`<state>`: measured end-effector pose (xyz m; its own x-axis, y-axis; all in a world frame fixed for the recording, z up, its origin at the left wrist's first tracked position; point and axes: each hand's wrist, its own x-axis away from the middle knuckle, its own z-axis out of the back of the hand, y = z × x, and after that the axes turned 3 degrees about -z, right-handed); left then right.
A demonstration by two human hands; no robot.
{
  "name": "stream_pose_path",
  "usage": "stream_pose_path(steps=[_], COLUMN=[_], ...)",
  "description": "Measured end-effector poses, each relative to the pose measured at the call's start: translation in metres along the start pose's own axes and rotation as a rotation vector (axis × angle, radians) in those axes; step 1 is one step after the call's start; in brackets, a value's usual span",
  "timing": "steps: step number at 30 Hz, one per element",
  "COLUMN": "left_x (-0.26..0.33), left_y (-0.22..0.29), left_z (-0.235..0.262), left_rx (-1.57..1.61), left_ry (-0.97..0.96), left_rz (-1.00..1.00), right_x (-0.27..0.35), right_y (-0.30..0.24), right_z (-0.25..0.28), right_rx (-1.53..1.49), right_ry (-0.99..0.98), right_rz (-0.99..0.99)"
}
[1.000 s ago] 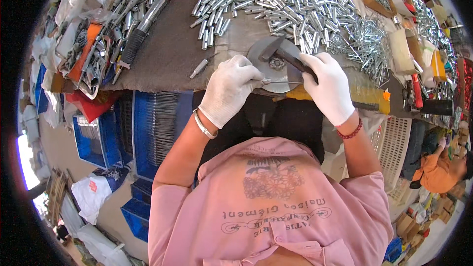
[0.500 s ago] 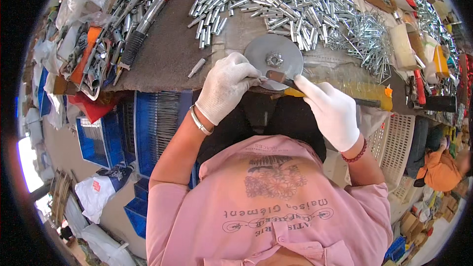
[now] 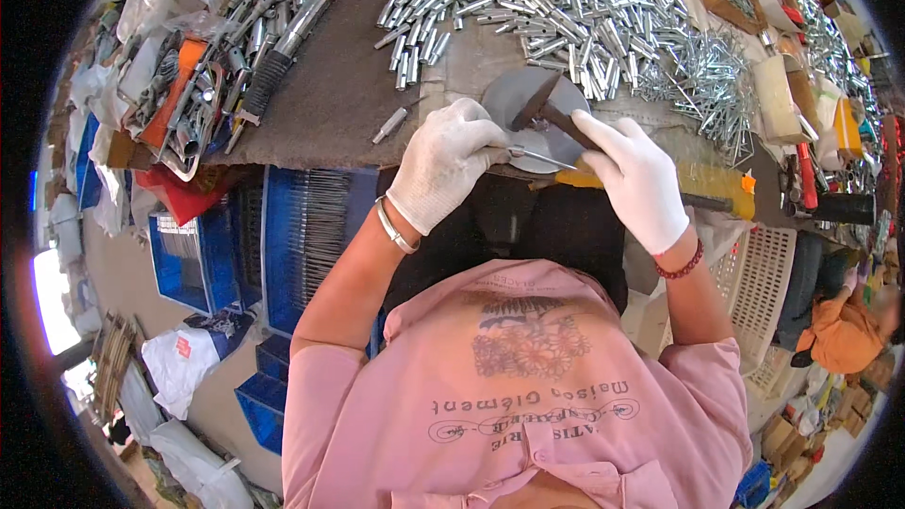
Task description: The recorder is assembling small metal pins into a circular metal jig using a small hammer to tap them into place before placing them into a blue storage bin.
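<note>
The grey felt-covered bench (image 3: 330, 104) is running across the upper frame, its near edge lying just above the hands, with a heap of silver metal tubes (image 3: 566, 0) crowding the upper centre and open felt remaining only at centre left. Blue crates (image 3: 302, 226) are filling the space below the bench at left. At centre, the left hand (image 3: 443, 165) is pinching a thin metal pin (image 3: 537, 158) against a round steel disc (image 3: 528, 113), while the right hand (image 3: 641, 179) is gripping a hammer (image 3: 551, 113), fingers curled around its handle.
</note>
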<state>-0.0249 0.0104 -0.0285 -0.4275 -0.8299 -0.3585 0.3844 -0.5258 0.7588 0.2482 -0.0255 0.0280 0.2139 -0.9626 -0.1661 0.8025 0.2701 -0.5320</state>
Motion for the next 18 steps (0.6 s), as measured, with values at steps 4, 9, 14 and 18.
stream_pose_path(steps=[4, 9, 14, 18], left_x=[0.002, 0.003, 0.02, 0.028], left_y=[-0.003, 0.001, 0.033, 0.058], left_z=[-0.004, -0.002, -0.017, -0.023], left_rx=[0.027, 0.02, -0.091, 0.235], left_ry=[0.025, 0.03, 0.275, 0.202], left_rz=[0.003, 0.017, 0.12, 0.46], right_x=[-0.008, 0.017, 0.024, 0.028], right_y=[-0.004, -0.022, -0.025, -0.038], right_z=[-0.003, -0.024, -0.028, -0.029], right_rx=[0.303, 0.075, -0.455, -0.681], right_ry=[0.128, -0.076, -0.393, -0.453], right_rz=[0.176, -0.061, -0.383, -0.58])
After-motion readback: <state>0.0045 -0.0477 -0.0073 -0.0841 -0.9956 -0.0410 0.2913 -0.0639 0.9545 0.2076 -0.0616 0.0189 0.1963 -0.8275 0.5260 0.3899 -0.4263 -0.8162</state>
